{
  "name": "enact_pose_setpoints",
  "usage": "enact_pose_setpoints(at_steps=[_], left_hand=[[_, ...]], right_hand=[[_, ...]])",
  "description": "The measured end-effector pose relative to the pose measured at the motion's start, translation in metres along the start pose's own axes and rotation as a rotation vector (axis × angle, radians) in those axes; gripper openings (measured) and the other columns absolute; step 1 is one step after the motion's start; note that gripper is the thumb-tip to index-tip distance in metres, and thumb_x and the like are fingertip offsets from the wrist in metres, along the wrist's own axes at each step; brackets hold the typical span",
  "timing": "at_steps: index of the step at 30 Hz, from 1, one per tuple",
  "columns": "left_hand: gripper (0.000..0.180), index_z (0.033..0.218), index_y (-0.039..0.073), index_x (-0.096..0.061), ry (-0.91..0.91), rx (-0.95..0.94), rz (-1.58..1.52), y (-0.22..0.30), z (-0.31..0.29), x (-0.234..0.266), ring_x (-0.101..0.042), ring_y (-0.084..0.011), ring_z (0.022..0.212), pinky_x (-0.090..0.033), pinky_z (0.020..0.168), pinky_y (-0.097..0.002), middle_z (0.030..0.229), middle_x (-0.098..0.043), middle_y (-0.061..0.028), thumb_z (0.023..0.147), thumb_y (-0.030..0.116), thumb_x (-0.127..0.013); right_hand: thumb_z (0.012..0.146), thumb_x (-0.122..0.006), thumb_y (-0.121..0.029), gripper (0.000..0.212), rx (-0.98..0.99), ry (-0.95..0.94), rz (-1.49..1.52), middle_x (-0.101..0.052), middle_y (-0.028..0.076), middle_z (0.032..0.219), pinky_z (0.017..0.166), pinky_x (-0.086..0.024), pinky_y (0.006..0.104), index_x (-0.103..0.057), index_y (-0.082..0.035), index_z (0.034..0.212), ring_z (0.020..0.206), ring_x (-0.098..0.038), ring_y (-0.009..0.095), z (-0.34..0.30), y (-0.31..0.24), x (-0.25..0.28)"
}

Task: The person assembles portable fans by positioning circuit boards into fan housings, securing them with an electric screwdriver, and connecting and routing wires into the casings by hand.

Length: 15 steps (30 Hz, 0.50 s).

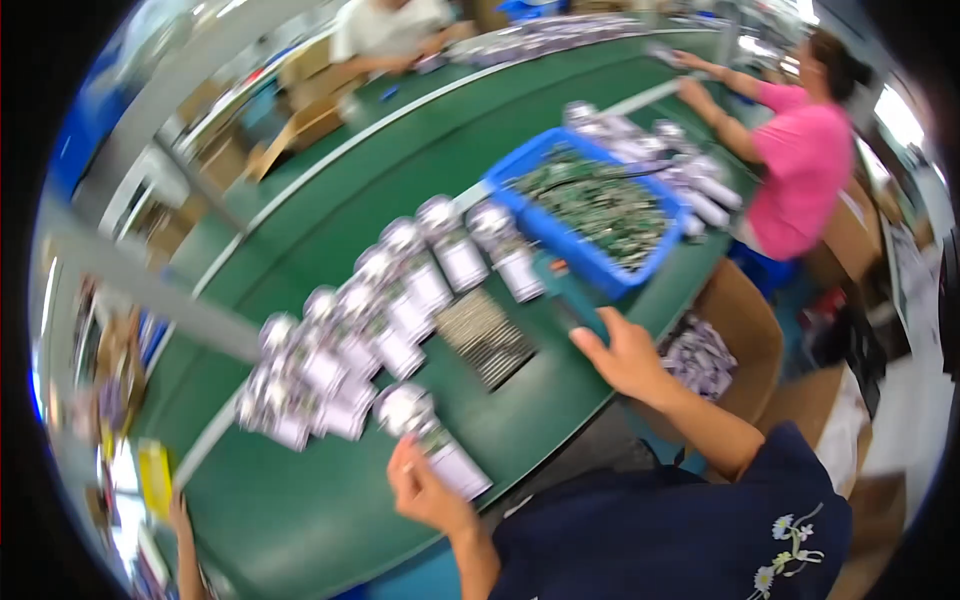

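On the near side of the green bench, close to my body: one pale unit, lying flat, clear dome end pointing away from me, body angled toward me. Left hand is at its left edge, fingertips bunched; blur, so can't tell if they pinch the unit, a small part or nothing. Probably there to steady it. Right hand has the near end of a teal tool between thumb and fingers, far end aimed away over the bench, so it looks parked off the unit, not working on it. Metal tray with rows of tiny bits sits between the tool and the unit, likely for short reach from either hand. Beyond it, a slanting row of similar units, bunched tighter at the left, domes all outward, presumably for a uniform pickup direction. Blue bin of green circuit boards is past the tool; black cable crosses above it. Off the bench edge, right: cardboard box with pale parts. Room: co-worker in pink at far right, another in white across the line, someone's forearm lower left, grey post on the left.
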<state>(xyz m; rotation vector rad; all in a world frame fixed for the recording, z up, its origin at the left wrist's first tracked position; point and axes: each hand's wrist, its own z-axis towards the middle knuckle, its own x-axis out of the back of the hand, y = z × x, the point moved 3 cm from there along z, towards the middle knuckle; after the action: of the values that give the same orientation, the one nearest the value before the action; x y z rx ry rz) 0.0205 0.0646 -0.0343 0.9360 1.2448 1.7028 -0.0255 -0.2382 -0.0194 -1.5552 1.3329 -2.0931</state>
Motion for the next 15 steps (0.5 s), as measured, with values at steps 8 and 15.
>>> enact_pose_setpoints(at_steps=[8, 15], left_hand=[[0.023, 0.11, -0.011, -0.068, -0.188, -0.002, -0.044, -0.016, -0.001, -0.018, -0.064, -0.0174, 0.095, -0.051, 0.089, -0.0304, 0.107, -0.069, -0.0133, 0.1, 0.006, -0.058], [0.022, 0.106, -0.012, -0.069, -0.182, -0.065, 0.11, 0.004, 0.003, -0.018, -0.065, -0.018, 0.092, -0.051, 0.086, -0.0306, 0.107, -0.071, -0.0148, 0.098, 0.008, -0.061]], right_hand=[[0.089, -0.069, -0.033, 0.042, 0.082, 0.412, -0.329, -0.066, 0.016, 0.1, 0.084, -0.049, 0.0469, -0.06, -0.003, 0.117, 0.094, -0.06, 0.036, -0.006, 0.037, 0.024], [0.086, -0.072, -0.018, 0.04, 0.171, 0.464, -0.227, -0.064, 0.016, 0.109, 0.088, -0.046, 0.0466, -0.059, -0.001, 0.12, 0.103, -0.058, 0.037, -0.008, 0.028, 0.03]])
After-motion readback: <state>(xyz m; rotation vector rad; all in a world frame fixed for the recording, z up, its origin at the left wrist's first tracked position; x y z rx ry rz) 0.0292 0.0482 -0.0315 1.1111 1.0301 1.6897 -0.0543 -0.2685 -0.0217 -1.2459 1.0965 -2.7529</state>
